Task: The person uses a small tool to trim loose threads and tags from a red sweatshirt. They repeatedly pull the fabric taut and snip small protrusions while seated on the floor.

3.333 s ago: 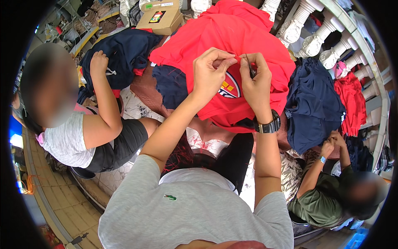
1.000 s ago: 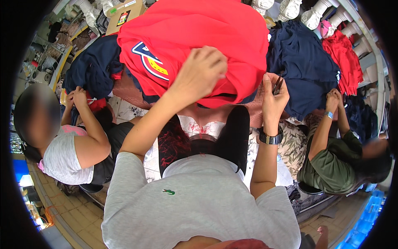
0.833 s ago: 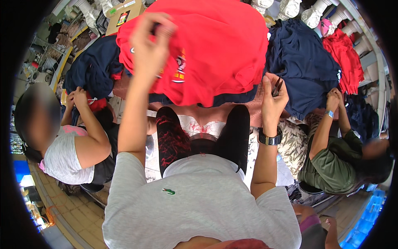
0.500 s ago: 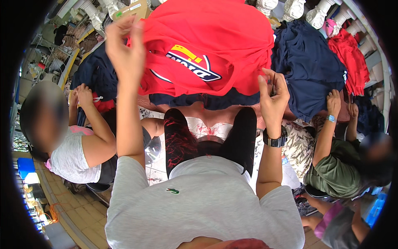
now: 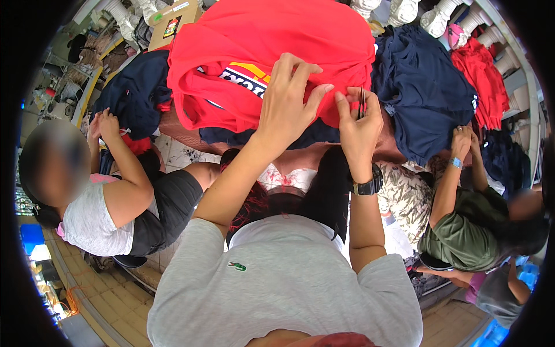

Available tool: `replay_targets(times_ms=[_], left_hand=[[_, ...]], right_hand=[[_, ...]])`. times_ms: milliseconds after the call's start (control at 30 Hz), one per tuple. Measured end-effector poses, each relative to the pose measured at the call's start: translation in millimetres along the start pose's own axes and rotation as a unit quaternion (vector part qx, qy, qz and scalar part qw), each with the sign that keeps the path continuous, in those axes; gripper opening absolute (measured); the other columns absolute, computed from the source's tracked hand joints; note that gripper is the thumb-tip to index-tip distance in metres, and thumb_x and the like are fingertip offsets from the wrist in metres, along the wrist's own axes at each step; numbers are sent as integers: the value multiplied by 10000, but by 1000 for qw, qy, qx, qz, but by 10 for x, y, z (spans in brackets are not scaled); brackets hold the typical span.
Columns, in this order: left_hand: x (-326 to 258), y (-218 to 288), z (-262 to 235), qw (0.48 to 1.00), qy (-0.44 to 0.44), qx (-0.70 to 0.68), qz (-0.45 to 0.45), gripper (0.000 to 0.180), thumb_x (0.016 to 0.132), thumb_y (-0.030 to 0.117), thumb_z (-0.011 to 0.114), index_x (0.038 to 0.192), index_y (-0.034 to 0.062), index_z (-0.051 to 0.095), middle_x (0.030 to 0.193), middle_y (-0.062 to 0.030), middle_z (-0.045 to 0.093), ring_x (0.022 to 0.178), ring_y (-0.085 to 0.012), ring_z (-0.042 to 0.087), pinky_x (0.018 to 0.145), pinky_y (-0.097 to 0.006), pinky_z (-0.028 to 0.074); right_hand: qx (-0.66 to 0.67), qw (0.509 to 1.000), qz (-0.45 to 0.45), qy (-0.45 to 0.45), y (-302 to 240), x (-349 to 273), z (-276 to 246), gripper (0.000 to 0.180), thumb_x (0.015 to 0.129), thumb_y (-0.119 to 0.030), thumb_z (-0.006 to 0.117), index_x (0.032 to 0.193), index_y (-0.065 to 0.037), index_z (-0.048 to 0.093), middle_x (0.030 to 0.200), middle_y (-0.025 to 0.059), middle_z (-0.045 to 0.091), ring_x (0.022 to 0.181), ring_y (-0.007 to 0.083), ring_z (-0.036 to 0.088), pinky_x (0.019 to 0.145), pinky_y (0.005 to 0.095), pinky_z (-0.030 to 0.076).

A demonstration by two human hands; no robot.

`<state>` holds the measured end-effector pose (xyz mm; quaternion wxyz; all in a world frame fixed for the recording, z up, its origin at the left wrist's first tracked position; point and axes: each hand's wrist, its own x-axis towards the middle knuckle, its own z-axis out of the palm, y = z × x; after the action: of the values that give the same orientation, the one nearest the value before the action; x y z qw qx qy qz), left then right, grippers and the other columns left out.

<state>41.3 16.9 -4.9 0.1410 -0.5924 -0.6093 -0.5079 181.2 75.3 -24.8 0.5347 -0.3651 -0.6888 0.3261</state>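
Note:
A red garment (image 5: 277, 34) with a dark, white and yellow print lies heaped in front of me. My left hand (image 5: 289, 107) is raised over the garment's front part, its thumb and fingers apart and nothing seen between them. It hides part of the print. Close by on the right, my right hand (image 5: 361, 127) holds a small pair of dark thread snips (image 5: 362, 103), the points upward, at the garment's lower right edge. Whether either hand touches the cloth is hard to tell.
Dark blue garments (image 5: 425, 92) lie to the right, others (image 5: 136, 87) to the left. Co-workers sit on both sides, hands at the cloth. A cardboard box (image 5: 173, 26) and white balusters (image 5: 436, 20) stand behind. Red thread bits lie on my dark trousers (image 5: 329, 173).
My left hand has swung from the garment's left side rightward and down, toward my right hand. The right hand, still with the snips, has shifted slightly left and up.

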Motion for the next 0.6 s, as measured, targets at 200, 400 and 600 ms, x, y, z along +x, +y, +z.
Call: replay_targets(times_ms=[200, 400, 600], left_hand=[[36, -17, 30, 998, -59, 1, 8, 283, 808, -6, 733, 1081, 28, 666, 1019, -121, 579, 990, -319, 574, 869, -420, 492], [117, -3, 124, 992, -106, -61, 25, 330, 807, -63, 674, 1123, 14, 623, 1090, -148, 600, 1000, -337, 574, 879, -437, 502], [137, -38, 204, 992, -119, -44, -8, 332, 830, -33, 711, 1150, 25, 646, 965, -104, 669, 964, -283, 614, 860, -397, 510]], right_hand=[[-62, 992, -110, 3, 160, 122, 145, 217, 886, -129, 765, 1033, 11, 690, 946, 140, 610, 837, 265, 642, 686, 359, 501], [-18, 997, -73, -4, 265, 120, 110, 139, 927, -79, 705, 896, 36, 634, 874, 139, 580, 749, 266, 596, 678, 381, 467], [18, 999, -39, 19, 196, 158, -29, 167, 935, -131, 725, 926, 31, 684, 887, 130, 621, 777, 265, 619, 696, 379, 479]])
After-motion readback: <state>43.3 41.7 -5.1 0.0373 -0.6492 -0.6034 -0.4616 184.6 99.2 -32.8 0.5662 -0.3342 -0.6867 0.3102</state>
